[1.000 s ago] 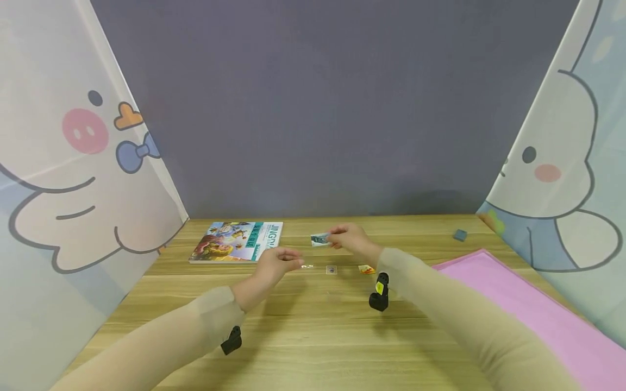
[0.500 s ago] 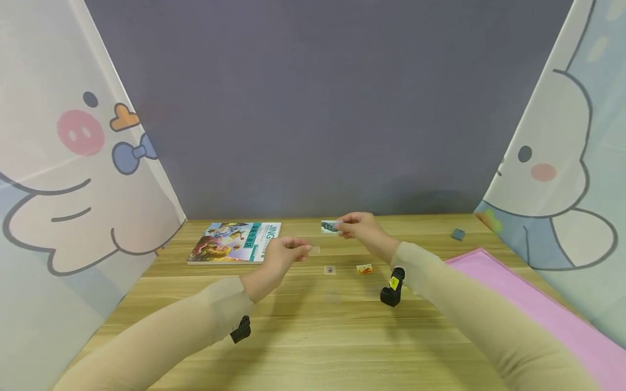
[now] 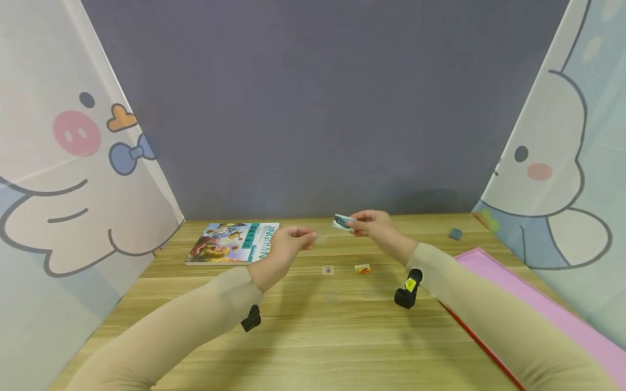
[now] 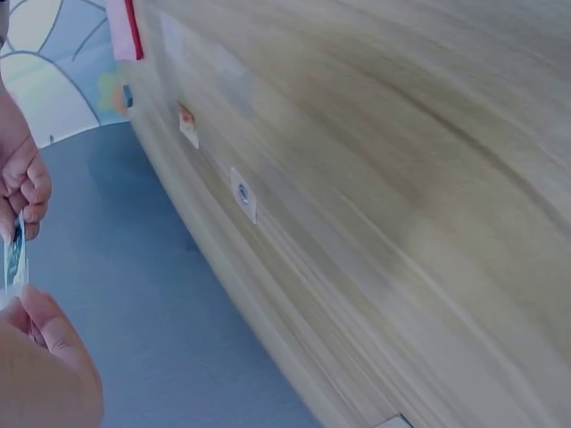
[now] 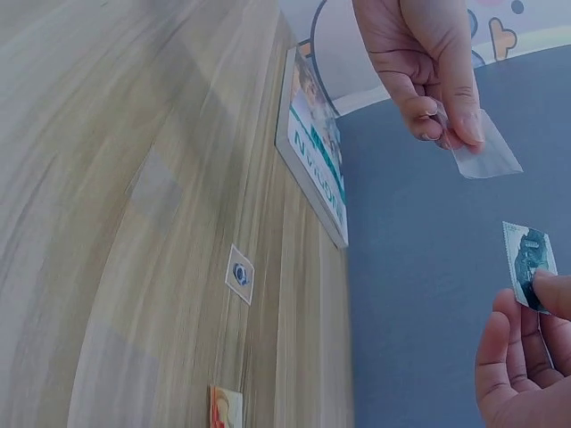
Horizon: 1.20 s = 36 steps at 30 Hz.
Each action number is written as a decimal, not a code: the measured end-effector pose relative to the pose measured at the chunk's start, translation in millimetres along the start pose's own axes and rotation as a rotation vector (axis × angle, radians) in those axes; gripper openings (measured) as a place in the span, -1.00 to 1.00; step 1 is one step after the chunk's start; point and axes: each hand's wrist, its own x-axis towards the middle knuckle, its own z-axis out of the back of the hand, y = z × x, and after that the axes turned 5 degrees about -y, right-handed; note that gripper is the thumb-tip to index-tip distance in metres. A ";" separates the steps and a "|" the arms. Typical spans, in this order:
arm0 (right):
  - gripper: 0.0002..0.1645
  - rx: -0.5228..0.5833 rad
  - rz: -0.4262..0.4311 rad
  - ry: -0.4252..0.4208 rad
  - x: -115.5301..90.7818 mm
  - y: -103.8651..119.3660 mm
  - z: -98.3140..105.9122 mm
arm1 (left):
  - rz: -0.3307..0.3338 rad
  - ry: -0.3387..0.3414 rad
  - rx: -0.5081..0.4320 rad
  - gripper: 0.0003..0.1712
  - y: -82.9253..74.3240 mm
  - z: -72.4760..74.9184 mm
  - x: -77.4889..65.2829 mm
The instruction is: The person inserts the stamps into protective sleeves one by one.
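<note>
1. The dark backdrop [image 3: 313, 108] fills 12 o'clock in the head view, its upper part cut off.
2. The desk [image 3: 303, 336] lies below it; the clock directions here run from its middle. Its near edge is out of view.
3. A pink sheet [image 3: 523, 293] lies at 3 o'clock; the right forearm [image 3: 508, 326] hides part of it and the frame cuts off more.
4. A book [image 3: 227, 244] lies flat at 10 o'clock, the left hand [image 3: 279, 252] overlapping its right end in the head view.
5. Of the hands, the left is raised at 11 o'clock, pinching a clear pouch [image 5: 489, 153] between thumb and fingers; the right hand [image 3: 381, 231], at 1 o'clock, grips a green stamp [image 3: 340, 221] by its edge.
6. The pouch nearly vanishes in the head view; the right wrist view shows it best. Whether its mouth is parted, I cannot tell.
7. The green stamp is raised between the hands, toward 12 o'clock, the right thumb covering part of its print. I judge the work partway: stamp and pouch are both picked up, but stand apart, the stamp not inside.
8. 2 faint pale squares [image 5: 153, 190] on the desk may be more pouches; they are too dim to be sure.
9. The orange stamp [image 3: 363, 269] at 2 o'clock and the smaller white stamp [image 3: 328, 270] at 12 o'clock lie flat and unheld, so they seem left to handle; their prints are too small to read.
</note>
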 end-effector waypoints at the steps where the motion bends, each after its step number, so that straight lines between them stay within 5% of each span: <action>1: -0.64 0.004 -0.001 0.003 -0.5 -0.3 1.9 | 0.002 -0.002 -0.005 -0.80 -0.6 -1.1 0.6; 17: -0.63 0.093 -0.034 0.029 -13.2 2.8 17.5 | -0.001 0.032 -0.100 -0.79 -11.1 -12.9 2.6; 36: -0.61 0.095 -0.020 0.052 -20.4 10.3 12.7 | 0.007 0.047 -0.129 -0.82 -12.1 -17.4 1.6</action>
